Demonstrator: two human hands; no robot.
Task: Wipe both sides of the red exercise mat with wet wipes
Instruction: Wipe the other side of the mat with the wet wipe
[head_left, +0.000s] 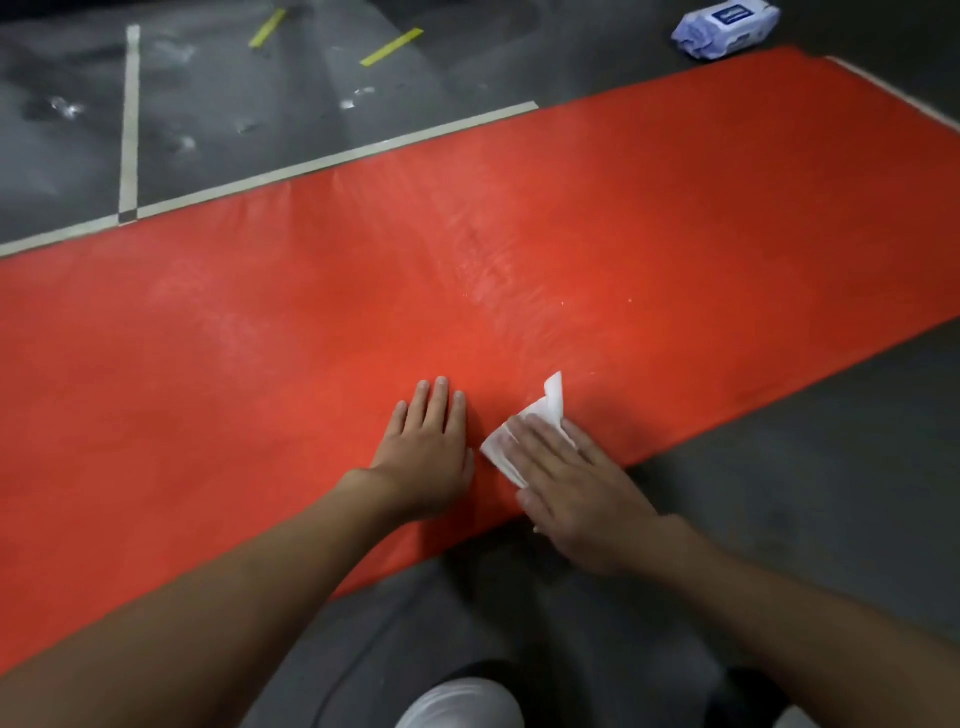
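1. On my feed the landmark I steer by is the long pale tape line (322, 163), stuck flat on the dark grey floor (67, 171) and running slantwise from the left edge up toward the right.
2. A second pale tape line (130, 119) meets the long line near its left end and runs away from it toward the top of my view. A small dark square (127, 214) sits at their crossing.
3. One yellow tape strip (266, 27) and another yellow strip (392, 47) lie beyond the long line, well apart from it, both tilted.
4. Shiny smears (67, 106) dot the floor between the long line and the yellow strips.
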